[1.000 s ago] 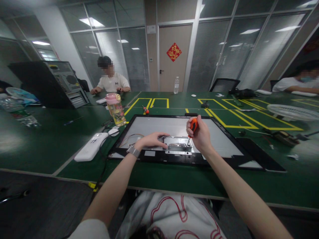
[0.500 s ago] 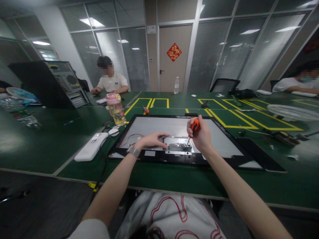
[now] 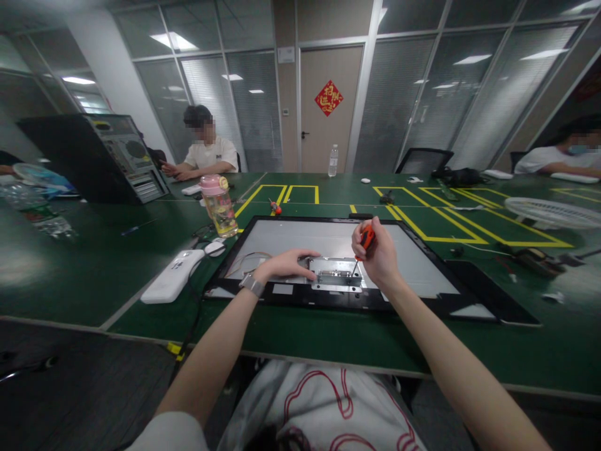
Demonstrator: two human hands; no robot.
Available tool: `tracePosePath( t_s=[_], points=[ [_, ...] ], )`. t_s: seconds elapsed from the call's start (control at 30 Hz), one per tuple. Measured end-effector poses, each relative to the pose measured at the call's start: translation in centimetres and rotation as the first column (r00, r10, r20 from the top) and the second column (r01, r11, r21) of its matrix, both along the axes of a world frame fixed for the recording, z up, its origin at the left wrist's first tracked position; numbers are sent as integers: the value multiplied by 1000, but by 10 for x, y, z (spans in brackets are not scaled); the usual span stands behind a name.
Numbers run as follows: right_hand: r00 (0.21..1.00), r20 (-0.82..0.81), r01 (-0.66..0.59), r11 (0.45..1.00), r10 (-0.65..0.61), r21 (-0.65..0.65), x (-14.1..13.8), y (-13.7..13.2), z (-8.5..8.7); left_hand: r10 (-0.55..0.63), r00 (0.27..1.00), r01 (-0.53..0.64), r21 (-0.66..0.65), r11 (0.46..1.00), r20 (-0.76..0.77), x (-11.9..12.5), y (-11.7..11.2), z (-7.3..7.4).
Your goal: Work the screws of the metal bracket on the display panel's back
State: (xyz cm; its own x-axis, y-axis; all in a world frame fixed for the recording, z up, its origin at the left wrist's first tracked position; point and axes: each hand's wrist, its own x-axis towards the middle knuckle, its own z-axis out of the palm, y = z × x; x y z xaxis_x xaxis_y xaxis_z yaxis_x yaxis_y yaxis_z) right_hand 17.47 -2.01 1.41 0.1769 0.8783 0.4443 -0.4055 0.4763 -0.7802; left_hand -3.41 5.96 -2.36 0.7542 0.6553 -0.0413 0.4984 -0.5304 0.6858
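Observation:
My right hand (image 3: 379,254) is wrapped round the orange and black handle of a screwdriver (image 3: 367,237). Its shaft slants down to the right part of a silver metal bracket (image 3: 337,284), where the tip is too small to make out. At the bracket's left end lies my left hand (image 3: 287,264), palm down, thumb and fingers stretched apart, the thumb touching the metal. Under both hands is a large flat display panel (image 3: 286,235), grey-white with a black frame. Thin wires (image 3: 241,263) run across it, left of my left hand.
Left of the panel are a white power bank (image 3: 171,277) with a cable and a pink-lidded bottle (image 3: 220,210). A computer tower (image 3: 94,156) stands at far left. A black strip (image 3: 493,291) lies at the panel's right. Across the table sits a co-worker (image 3: 209,147).
The co-worker's hands have come together and shifted to the left. The screwdriver handle appears slightly turned in my right hand; my left hand stays in place.

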Motion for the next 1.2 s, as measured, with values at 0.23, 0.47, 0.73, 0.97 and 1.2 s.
tracePosePath(
  t_s=[0.23, 0.47, 0.73, 0.97, 1.2],
  points=[
    [1000, -6, -20, 998, 19, -63, 1, -1, 0, 0, 1000, 0, -7, 1000, 5, 0, 0, -1],
    [1000, -25, -15, 1000, 15, -8, -2, 0, -1, 4, 1000, -4, -21, 1000, 9, 0, -1, 1],
    [999, 36, 19, 1000, -19, 12, -3, -2, -1, 8, 1000, -8, -23, 1000, 16, 1, -2, 2],
    [1000, -9, 5, 999, -5, -49, 1, 0, -1, 10, 1000, -10, -14, 1000, 0, 1, -2, 2],
    [999, 29, -15, 999, 16, -45, 0, 0, 0, 9, 1000, -9, -12, 1000, -6, 0, -1, 2]
  ],
)
